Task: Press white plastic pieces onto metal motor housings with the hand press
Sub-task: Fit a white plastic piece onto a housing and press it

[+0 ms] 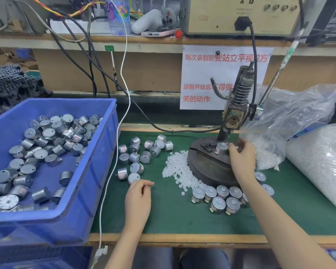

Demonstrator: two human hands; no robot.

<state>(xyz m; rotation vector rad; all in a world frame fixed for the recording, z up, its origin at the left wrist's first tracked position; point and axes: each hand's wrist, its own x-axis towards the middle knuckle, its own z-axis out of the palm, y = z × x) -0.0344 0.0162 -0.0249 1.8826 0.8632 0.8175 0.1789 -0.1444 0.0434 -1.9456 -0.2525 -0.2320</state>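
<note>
Motor housing sits on the hand press base, and my right hand grips its side. Left hand lies curled on the counter; I cannot tell if it holds anything. Housing looks rigid and slick, so hold the cylinder wall. White plastic pieces look tiny and light: pinch.

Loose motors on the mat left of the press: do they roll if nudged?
The side-lying motor would likely roll, since it's a round can on a flat mat. The upright motor, seemingly on its flat end, should probably slide instead. The metal shells suggest they're heavy for their size and maybe slippery to pinch.
</note>
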